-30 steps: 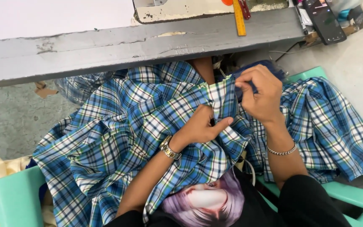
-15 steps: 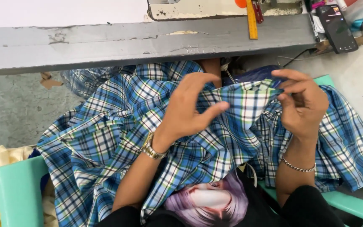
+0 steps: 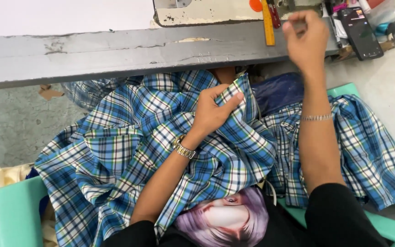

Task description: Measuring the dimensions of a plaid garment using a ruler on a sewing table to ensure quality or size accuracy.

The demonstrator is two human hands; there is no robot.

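Left hand (image 3: pixel 213 112) grips soft, crumpled blue plaid fabric (image 3: pixel 129 151).

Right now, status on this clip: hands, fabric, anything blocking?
Left hand gripping a fold of the blue plaid fabric on the lap. Right hand raised at the grey table edge, fingers curled, hold unclear. Nothing blocking.

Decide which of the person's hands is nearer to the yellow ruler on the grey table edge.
Right. The right hand is raised just beside the yellow ruler, while the left hand is lower down, gripping the blue plaid fabric.
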